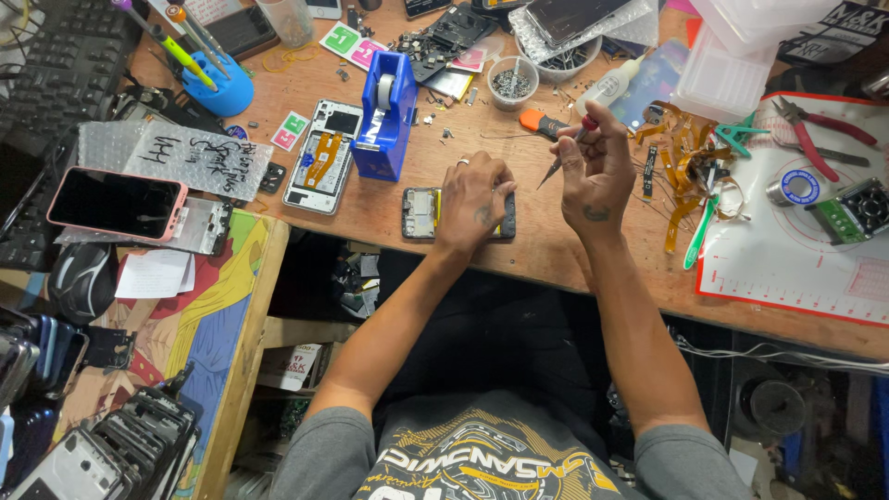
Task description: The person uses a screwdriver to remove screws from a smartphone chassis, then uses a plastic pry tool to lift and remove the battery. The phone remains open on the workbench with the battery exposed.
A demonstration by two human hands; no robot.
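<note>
Holding: left hand flat on opened phone, right of the tape dispenser.
Right hand: pinching small screwdriver just right of phone.

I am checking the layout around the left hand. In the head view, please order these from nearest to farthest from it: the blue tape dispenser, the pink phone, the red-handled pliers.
From the left hand:
1. Blue tape dispenser, just to its left.
2. Red-handled pliers, far right, on the white mat.
3. Pink phone, far left.

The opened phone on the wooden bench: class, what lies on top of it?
The left hand rests on the opened phone, covering its middle. Only both ends show; the parts beneath the hand are hidden.
</note>
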